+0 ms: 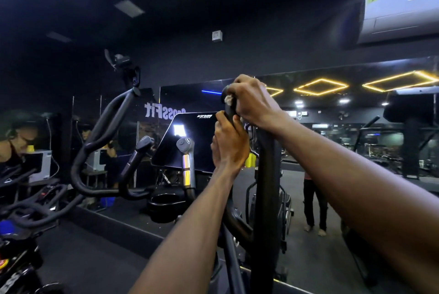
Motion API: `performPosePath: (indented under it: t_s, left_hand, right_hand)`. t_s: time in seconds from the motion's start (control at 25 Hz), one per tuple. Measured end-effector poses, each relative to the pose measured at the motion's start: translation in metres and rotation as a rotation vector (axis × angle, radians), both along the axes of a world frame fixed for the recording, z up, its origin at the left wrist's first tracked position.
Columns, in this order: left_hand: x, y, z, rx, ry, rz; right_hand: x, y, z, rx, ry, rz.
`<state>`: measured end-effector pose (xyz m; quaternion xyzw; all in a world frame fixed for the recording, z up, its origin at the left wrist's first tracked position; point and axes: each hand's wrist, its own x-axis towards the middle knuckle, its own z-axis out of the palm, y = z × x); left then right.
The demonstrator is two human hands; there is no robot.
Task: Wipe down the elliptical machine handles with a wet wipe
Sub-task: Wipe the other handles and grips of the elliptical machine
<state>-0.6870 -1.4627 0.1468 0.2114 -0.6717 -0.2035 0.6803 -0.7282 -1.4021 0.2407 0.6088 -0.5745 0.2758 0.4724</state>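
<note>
While the right hand (251, 101) curls round the top of the dark right handle (230, 113), pressing a crumpled white wet wipe (228, 99) against it, the left hand (229, 144) grips the same handle just below, beside the elliptical's console (187, 141).

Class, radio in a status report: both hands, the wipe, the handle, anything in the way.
Right hand grips handle top, wipe under fingers. Left hand grips handle just below. Nothing in the way.
</note>
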Motion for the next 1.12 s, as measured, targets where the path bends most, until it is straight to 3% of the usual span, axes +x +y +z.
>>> performPosePath:
  t_s: [0.24,0.4,0.56,0.72,0.88,1.04,1.12]
  left_hand:
    - [-0.002,-0.002,0.001,0.021,-0.005,-0.021]
    - [-0.001,-0.004,0.002,-0.003,-0.01,-0.037]
    - [0.003,-0.001,0.0,0.018,-0.046,-0.051]
    - [-0.001,-0.001,0.0,0.0,-0.065,-0.002]
    - [0.001,-0.002,-0.003,-0.004,-0.081,-0.008]
    - [-0.001,-0.004,-0.004,-0.029,-0.065,0.004]
    - [-0.002,-0.004,-0.005,-0.034,-0.065,0.014]
  right_hand:
    - [-0.009,0.005,-0.003,-0.143,-0.107,-0.046]
    - [0.006,-0.011,0.027,0.091,-0.331,-0.047]
    - [-0.018,0.005,0.021,0.099,-0.585,-0.091]
    - [-0.005,-0.011,0.042,0.152,-0.577,-0.068]
    - [-0.005,-0.017,0.057,0.277,-0.754,-0.106]
    - [0.006,-0.016,0.042,0.192,-0.494,-0.245]
    - [0.005,-0.015,0.027,0.117,-0.397,-0.185]
